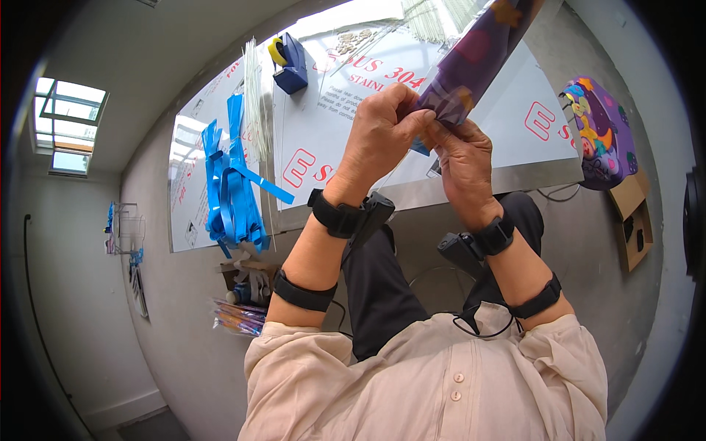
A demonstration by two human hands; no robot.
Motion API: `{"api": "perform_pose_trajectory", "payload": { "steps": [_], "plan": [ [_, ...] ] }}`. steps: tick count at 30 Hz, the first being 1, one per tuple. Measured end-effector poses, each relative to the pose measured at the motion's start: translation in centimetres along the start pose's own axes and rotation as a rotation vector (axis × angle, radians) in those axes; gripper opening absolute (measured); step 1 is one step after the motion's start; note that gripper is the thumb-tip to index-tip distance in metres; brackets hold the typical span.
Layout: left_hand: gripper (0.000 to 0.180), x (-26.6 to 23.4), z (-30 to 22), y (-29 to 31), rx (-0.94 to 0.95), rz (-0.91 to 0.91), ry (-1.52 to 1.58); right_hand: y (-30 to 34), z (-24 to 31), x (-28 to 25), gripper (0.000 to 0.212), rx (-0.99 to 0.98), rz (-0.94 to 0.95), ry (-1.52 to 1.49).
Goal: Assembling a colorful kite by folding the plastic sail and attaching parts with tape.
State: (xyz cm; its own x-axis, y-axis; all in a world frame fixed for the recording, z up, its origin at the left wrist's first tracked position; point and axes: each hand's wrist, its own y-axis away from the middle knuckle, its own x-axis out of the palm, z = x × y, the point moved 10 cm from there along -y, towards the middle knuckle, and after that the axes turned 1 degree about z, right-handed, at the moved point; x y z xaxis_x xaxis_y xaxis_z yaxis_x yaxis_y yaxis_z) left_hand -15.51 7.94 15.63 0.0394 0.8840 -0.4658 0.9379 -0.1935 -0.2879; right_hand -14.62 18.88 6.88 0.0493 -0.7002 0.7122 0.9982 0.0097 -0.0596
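A: State of the hands?
B: Left hand (381, 121): thumb and fingers pinched together on the lower end of a purple sheet (482, 62). Right hand (465, 158): pinched narrow at the same end, just beside the left.
A: Location of the sheet?
B: Raised in front of the person, seen over the right half of the table (507, 140).
A: Edges and room?
B: The table's near edge passes below the fingers, by the right wrist. Right of the right hand, a bare stretch runs to the table's right edge, where a purple bundle (610, 140) sits. Left of the left hand, another bare stretch runs to the thin sticks (254, 103). Blue strips (234, 191) lie beyond these, some hanging past the near edge.
A: Direction and long axis?
B: Long axis slants from the fingers up and to the right, away from the person. Narrow end at the fingers; far end cut off by the top of view.
A: Farther out?
B: Tape dispenser (293, 66), upper left; open cardboard box (634, 228), lower right beyond the bundle.
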Motion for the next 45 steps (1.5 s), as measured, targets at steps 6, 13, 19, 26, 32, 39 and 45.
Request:
{"api": "perform_pose_trajectory", "payload": {
  "steps": [6, 13, 19, 26, 32, 39, 45],
  "plan": [
    [0.009, -0.3, 1.2, -0.2, -0.051, -0.014, 0.181, 0.3, -0.4, 0.8, 0.013, 0.0, 0.009, 0.024],
    [0.012, -1.7, 4.6, -0.1, -0.135, 0.013, 0.047, -1.3, -3.5, -0.1, 0.019, 0.395, -0.059, -0.055],
    [0.01, -0.6, 8.5, 0.9, -0.41, 0.247, 0.07, -7.5, -3.0, -3.3, 0.028, 0.323, -0.284, -0.306],
    [0.01, -2.2, 13.0, 2.7, -0.437, 0.426, -0.083, -10.7, -2.0, -10.2, 0.015, 0.264, -0.509, -0.341],
    [0.009, -4.2, 19.9, 7.6, -0.629, 0.499, -0.056, -8.8, 2.3, -23.1, 0.038, 0.06, -1.006, 0.051],
    [0.014, -4.4, 27.7, 11.3, -0.79, 0.634, -0.135, -7.8, 5.8, -12.0, 0.049, -0.667, -0.141, 1.737],
    [0.021, -4.6, 27.4, 9.7, -0.815, 0.611, -0.519, -2.1, -12.4, 1.5, 0.053, -0.544, 0.815, 1.796]
  ]
}}
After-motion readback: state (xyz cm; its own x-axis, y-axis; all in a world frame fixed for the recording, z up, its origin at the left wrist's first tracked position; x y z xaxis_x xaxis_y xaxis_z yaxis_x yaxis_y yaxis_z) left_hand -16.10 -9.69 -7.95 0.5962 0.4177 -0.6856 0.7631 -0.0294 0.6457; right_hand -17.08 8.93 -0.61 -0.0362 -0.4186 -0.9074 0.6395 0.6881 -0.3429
